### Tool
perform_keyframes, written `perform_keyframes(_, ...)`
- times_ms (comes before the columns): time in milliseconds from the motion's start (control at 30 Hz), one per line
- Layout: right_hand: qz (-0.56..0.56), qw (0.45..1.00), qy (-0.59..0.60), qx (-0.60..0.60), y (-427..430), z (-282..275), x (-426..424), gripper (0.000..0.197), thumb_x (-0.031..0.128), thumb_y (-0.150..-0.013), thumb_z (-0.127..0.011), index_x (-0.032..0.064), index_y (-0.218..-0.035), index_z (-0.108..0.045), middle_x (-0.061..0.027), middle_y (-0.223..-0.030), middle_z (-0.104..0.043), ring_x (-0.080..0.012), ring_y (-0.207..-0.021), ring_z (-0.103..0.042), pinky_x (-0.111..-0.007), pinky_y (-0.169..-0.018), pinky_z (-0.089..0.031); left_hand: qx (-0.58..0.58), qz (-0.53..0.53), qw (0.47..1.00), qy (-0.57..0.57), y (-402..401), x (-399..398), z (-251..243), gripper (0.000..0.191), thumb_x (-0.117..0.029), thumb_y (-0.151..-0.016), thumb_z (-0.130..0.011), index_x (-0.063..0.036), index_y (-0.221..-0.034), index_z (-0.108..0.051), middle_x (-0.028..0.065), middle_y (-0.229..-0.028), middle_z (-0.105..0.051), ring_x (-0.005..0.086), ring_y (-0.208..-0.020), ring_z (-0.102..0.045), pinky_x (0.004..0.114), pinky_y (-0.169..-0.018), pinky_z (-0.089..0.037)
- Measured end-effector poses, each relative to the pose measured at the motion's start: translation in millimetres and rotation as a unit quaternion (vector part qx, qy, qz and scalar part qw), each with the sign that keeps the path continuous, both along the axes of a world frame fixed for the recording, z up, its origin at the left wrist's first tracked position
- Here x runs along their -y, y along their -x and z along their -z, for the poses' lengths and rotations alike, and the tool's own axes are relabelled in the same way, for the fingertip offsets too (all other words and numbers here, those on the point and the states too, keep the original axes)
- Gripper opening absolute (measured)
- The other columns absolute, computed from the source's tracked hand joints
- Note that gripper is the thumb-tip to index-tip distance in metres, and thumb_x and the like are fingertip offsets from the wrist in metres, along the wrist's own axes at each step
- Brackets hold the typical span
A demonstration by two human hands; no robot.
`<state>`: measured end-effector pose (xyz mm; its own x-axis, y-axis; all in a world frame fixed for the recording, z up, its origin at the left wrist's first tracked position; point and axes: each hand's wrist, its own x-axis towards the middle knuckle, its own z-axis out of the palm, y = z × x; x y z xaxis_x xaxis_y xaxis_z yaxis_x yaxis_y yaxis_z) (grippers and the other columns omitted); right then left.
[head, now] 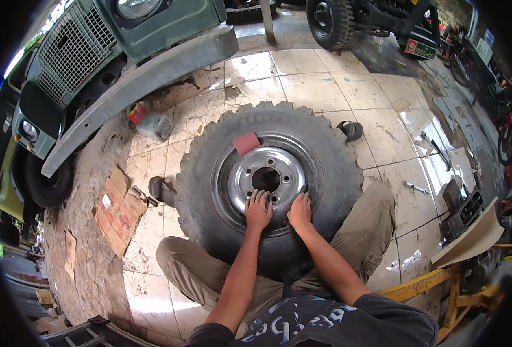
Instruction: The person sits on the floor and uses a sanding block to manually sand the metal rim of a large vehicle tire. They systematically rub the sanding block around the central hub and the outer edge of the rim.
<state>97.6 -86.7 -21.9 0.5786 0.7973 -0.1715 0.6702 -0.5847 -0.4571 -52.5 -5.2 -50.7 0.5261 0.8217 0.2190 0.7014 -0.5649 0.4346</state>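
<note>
Between my bent legs a knobbly off-road tire (197,173) lies flat on the floor, mounted on a steel wheel rim (239,191) with a bare, shiny center. My left hand (259,211) rests palm down on the near left part of the center, fingers slightly apart, beside a lug hole. On the near right, my right hand (300,210) presses a small dark piece (304,189) against the center's outer edge; its material is hard to tell. A curled reddish sheet, apparently sandpaper (246,143), lies across the rim's far left edge and the tire sidewall.
A green vehicle's metal bumper (151,82) juts in at upper left. Near it stand a plastic jug (155,127) and flattened cardboard (119,212). Sandals (350,130) flank the tire. Wrenches (416,187) lie on the tiles at right, before a yellow metal frame (420,284).
</note>
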Motion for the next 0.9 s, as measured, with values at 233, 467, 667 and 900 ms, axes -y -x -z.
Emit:
perform_keyframes(233, -0.002, 1.000, 0.001, 0.006, -1, 12, 0, 0.079, 0.011, -0.081, -0.074, -0.0176, -0.142, -0.034, -0.0373, -0.148, -0.040, -0.0444, -0.130, -0.050, -0.042, -0.113, -0.041, 0.023, 0.005, 1.000, -0.007, 0, 0, 2, 0.047, -0.028, -0.092, -0.063, -0.0115, -0.136, -0.059, 0.0083, -0.144, -0.057, 0.0264, -0.144, -0.042, 0.047, -0.115, -0.031)
perform_keyframes(467, 0.014, 0.998, -0.042, 0.046, -3, 7, 2, 0.061, 0.011, -0.083, -0.069, -0.0163, -0.134, -0.049, -0.0358, -0.136, -0.054, -0.0440, -0.118, -0.061, -0.045, -0.102, -0.051, 0.021, 0.004, 1.000, -0.001, -4, 0, 2, 0.047, -0.028, -0.093, -0.062, -0.0119, -0.136, -0.059, 0.0082, -0.144, -0.057, 0.0266, -0.144, -0.042, 0.048, -0.116, -0.030)
perform_keyframes(667, 0.089, 0.993, -0.060, -0.058, -34, -3, -3, 0.018, 0.011, -0.091, -0.061, -0.0037, -0.098, -0.068, -0.0308, -0.097, -0.070, -0.0482, -0.097, -0.068, -0.054, -0.087, -0.055, 0.022, 0.004, 1.000, -0.005, -4, 2, 1, 0.046, -0.028, -0.093, -0.063, -0.0119, -0.136, -0.060, 0.0079, -0.144, -0.057, 0.0264, -0.144, -0.042, 0.048, -0.116, -0.031)
perform_keyframes(900, 0.107, 0.984, -0.121, -0.080, -21, -14, 0, 0.019, 0.008, -0.094, -0.058, -0.0034, -0.107, -0.065, -0.0310, -0.105, -0.067, -0.0489, -0.102, -0.065, -0.054, -0.089, -0.051, 0.023, -0.002, 1.000, -0.004, 0, 2, 1, 0.046, -0.028, -0.092, -0.063, -0.0118, -0.136, -0.060, 0.0079, -0.143, -0.058, 0.0264, -0.144, -0.042, 0.048, -0.115, -0.031)
